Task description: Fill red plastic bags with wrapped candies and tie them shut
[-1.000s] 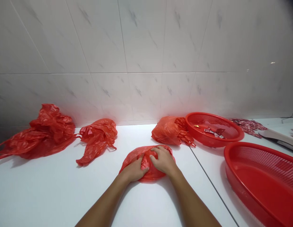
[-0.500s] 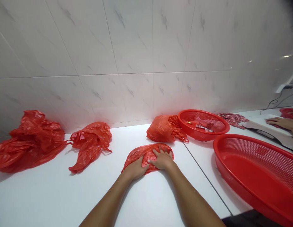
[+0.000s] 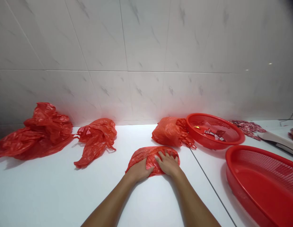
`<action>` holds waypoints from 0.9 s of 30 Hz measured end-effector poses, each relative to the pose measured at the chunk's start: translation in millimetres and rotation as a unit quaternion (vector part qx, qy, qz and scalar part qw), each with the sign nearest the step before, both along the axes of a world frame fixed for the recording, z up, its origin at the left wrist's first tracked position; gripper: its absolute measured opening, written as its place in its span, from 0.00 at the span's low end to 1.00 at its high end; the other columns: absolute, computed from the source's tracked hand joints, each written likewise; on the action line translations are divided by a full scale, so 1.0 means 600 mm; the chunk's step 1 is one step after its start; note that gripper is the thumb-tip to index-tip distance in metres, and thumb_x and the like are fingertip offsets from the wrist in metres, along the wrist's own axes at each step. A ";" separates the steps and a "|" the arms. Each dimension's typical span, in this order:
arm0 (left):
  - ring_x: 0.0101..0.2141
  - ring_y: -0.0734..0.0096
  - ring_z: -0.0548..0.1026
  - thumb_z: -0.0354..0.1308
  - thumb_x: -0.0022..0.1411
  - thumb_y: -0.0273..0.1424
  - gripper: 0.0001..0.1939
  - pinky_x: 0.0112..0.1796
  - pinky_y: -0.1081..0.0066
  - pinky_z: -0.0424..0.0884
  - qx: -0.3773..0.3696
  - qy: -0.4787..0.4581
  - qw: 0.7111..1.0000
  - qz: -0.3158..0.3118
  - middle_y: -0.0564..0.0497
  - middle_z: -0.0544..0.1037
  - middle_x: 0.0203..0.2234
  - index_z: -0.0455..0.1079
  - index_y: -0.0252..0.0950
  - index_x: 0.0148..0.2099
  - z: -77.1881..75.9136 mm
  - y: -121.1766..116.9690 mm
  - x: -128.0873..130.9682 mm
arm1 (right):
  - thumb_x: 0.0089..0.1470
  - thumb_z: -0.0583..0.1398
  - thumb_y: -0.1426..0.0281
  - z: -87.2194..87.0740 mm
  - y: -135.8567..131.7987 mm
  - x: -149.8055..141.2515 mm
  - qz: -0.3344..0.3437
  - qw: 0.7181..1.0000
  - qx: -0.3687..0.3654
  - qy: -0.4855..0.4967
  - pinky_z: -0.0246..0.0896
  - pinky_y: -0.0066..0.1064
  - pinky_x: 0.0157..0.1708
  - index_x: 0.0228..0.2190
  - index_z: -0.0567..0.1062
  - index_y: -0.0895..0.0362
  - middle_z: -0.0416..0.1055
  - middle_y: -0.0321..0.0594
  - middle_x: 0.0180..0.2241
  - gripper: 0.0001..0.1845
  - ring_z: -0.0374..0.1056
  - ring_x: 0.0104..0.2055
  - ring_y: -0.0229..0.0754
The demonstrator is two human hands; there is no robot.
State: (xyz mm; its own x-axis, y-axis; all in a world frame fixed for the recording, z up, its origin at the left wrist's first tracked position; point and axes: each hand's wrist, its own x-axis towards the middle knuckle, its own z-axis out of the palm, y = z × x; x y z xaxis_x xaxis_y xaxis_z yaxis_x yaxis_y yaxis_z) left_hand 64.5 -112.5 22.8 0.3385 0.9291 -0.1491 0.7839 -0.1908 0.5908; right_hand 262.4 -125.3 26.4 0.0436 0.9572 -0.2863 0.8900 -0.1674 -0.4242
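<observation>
A red plastic bag [image 3: 151,161] with something packed inside lies flattish on the white table. On its near left part rests my left hand [image 3: 139,171], thumb pointing right and the other fingers laid along the bag, partly hard to make out. Spread over its right part are the fingers of my right hand [image 3: 168,163], palm down. Both hands touch the bag without gripping it. Just behind, a second filled red bag [image 3: 167,130] leans toward a round red basket [image 3: 214,143] that holds a few small wrapped packets [image 3: 214,135].
Two crumpled red bags, one large [image 3: 47,132] and one smaller [image 3: 97,138], lie at the left by the tiled wall [image 3: 146,94]. A big oval red basket [image 3: 262,179] stands at right. Beyond are a pile of small packets [image 3: 248,127] and a white device [image 3: 280,142].
The view has turned slightly right-to-left across the scene, so things sit further right. The co-worker's hand at the right is out of sight. My hands remain on the bag.
</observation>
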 end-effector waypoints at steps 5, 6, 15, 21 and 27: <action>0.62 0.48 0.74 0.54 0.69 0.47 0.32 0.60 0.56 0.69 -0.009 0.002 1.000 -0.021 0.46 0.74 0.65 0.66 0.43 0.71 -0.010 0.011 0.001 | 0.68 0.41 0.41 -0.004 0.014 0.005 -0.003 1.000 -0.005 0.015 0.26 0.63 0.72 0.74 0.53 0.46 0.44 0.50 0.76 0.42 0.39 0.77 0.65; 0.62 0.49 0.73 0.53 0.70 0.47 0.32 0.59 0.56 0.69 -0.011 0.003 1.000 -0.021 0.46 0.74 0.65 0.65 0.43 0.71 -0.010 0.012 0.002 | 0.68 0.41 0.41 -0.004 0.016 0.005 -0.005 1.000 0.000 0.017 0.26 0.63 0.72 0.74 0.54 0.46 0.45 0.50 0.76 0.42 0.40 0.77 0.65; 0.60 0.49 0.75 0.52 0.71 0.48 0.30 0.57 0.56 0.72 -0.018 -0.017 1.000 0.002 0.46 0.76 0.63 0.67 0.44 0.70 -0.005 0.008 0.005 | 0.69 0.43 0.45 0.002 0.011 0.005 -0.011 0.999 0.025 0.039 0.27 0.62 0.72 0.73 0.58 0.50 0.50 0.50 0.75 0.40 0.42 0.77 0.64; 0.63 0.47 0.72 0.50 0.71 0.52 0.34 0.58 0.56 0.71 -0.029 -0.022 0.999 -0.005 0.42 0.73 0.65 0.65 0.40 0.71 0.006 0.013 0.004 | 0.65 0.55 0.54 0.029 -0.007 0.004 -0.019 0.988 0.124 0.089 0.52 0.50 0.69 0.67 0.69 0.56 0.67 0.50 0.66 0.34 0.64 0.68 0.59; 0.62 0.48 0.73 0.48 0.72 0.52 0.32 0.59 0.55 0.70 -0.047 -0.032 0.998 -0.006 0.42 0.75 0.63 0.65 0.40 0.70 0.001 0.026 0.001 | 0.69 0.49 0.58 0.118 0.017 0.135 -0.234 0.897 0.370 0.067 0.61 0.39 0.60 0.49 0.80 0.56 0.79 0.50 0.52 0.25 0.73 0.55 0.51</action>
